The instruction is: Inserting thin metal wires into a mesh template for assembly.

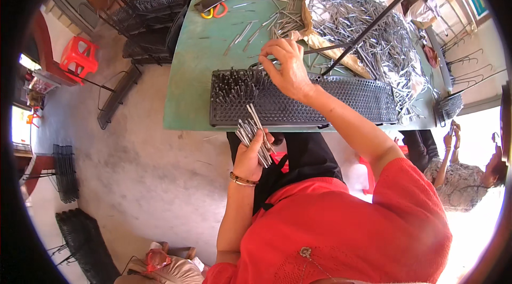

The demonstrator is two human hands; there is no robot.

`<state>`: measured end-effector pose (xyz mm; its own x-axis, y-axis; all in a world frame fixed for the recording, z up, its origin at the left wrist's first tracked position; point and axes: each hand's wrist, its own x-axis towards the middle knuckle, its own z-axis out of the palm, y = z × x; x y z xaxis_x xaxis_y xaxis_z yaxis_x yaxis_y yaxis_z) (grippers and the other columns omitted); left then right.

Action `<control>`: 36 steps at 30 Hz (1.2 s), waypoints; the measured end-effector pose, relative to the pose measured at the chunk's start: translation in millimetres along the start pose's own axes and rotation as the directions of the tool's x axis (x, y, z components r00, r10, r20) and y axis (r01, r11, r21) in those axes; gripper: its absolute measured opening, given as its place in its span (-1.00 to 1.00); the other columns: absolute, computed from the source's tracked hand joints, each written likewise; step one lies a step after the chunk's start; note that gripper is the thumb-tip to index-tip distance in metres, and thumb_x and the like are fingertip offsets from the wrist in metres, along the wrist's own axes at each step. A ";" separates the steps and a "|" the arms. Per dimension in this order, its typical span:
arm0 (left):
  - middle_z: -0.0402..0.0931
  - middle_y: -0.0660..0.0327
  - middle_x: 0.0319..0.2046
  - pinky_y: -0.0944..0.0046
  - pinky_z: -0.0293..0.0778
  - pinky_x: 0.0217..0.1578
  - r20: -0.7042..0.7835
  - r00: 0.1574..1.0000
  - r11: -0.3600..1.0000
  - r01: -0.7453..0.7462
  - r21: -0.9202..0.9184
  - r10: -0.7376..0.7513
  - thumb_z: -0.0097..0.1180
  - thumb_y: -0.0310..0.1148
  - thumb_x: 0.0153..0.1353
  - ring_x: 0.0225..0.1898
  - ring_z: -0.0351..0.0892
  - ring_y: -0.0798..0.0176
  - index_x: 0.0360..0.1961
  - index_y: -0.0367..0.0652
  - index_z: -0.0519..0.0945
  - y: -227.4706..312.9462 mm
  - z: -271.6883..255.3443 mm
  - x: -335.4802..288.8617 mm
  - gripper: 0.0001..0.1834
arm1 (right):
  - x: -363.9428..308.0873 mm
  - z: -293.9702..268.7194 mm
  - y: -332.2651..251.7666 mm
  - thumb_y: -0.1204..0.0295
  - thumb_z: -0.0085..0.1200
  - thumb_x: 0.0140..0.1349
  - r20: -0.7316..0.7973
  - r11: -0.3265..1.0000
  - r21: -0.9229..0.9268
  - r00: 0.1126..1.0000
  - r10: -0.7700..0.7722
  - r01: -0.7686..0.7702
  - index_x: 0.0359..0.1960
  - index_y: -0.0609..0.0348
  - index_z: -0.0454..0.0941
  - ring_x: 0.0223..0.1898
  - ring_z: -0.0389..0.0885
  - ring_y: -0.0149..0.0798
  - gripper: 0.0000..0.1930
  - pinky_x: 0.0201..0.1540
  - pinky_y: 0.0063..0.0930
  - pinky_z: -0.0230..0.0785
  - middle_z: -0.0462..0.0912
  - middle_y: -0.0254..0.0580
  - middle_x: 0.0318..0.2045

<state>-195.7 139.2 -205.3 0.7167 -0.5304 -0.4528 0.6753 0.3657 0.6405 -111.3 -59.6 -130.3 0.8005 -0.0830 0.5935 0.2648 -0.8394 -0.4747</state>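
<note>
My left hand [249, 158] is closed around a bundle of thin silvery metal rods [247, 131], just off the near edge of the table. Beyond it, along that edge, lies a long black rack [314, 104] full of small round holes. Many dark-tipped rods [233, 88] stand packed in the holes at its left end; the holes to the right look unfilled. Over the rack's far edge, just right of the standing rods, is my right hand [288, 68]. Its thumb and fingertips are pinched together, and whatever they hold is too small to make out.
A heap of loose metal rods [368, 28] on brown paper covers the table's far right. Scissors [215, 11] and a phone [213, 0] lie far left on the green table [186, 81]. A black bar [373, 22] slants over the rack. Another person [461, 185] sits at right.
</note>
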 end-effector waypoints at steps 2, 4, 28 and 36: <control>0.52 0.28 -0.38 0.29 0.51 -0.34 0.052 0.996 0.996 0.071 -0.060 -0.067 -0.01 -0.23 0.33 -0.32 0.53 0.35 -0.20 -0.15 0.48 -2.0 3.0 1.1 -0.79 | -1.6 4.2 4.1 0.45 0.16 0.10 -0.033 0.994 -0.012 0.993 -0.110 0.109 -0.34 0.13 0.53 -0.11 0.39 -0.18 -0.89 0.00 -0.24 0.08 0.52 -0.32 -0.22; 0.52 0.29 -0.39 0.25 0.55 -0.34 0.017 0.995 0.987 0.099 -0.125 -0.098 -0.01 -0.22 0.33 -0.34 0.55 0.33 -0.19 -0.14 0.48 -2.1 15.7 -1.3 -0.79 | -5.2 5.1 7.3 0.46 0.19 0.06 -0.025 0.995 0.002 0.994 -0.102 0.102 -0.35 0.10 0.55 -0.09 0.40 -0.20 -0.88 0.01 -0.24 0.09 0.51 -0.34 -0.22; 0.56 0.30 -0.34 0.40 0.49 -0.49 -0.134 0.991 0.991 0.046 0.127 -0.029 0.06 -0.26 0.29 -0.38 0.57 0.38 -0.04 -0.11 0.48 -5.0 36.2 -6.6 -0.74 | -0.4 5.0 19.3 0.39 0.16 -0.04 0.178 0.966 -0.020 0.951 -0.251 0.259 -0.56 0.11 0.61 -0.21 0.48 -0.21 -0.91 -0.10 -0.25 0.25 0.56 -0.30 -0.40; 0.58 0.23 -0.32 0.39 0.49 -0.48 -0.076 0.995 0.986 -0.054 0.158 0.067 0.05 -0.26 0.30 -0.37 0.59 0.33 0.01 -0.13 0.44 -4.7 48.3 -9.9 -0.69 | -56.3 -35.9 3.3 0.23 0.19 0.11 0.678 0.693 0.515 0.735 0.030 -0.504 -0.47 0.35 0.63 -0.56 0.58 -0.21 -0.67 -0.44 -0.32 0.40 0.62 -0.07 -0.60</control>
<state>-214.3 105.7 -173.9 0.7713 -0.4455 -0.4546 0.5995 0.2686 0.7540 -174.8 -77.0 -141.9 0.9605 0.2776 -0.0189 0.0573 -0.2636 -0.9629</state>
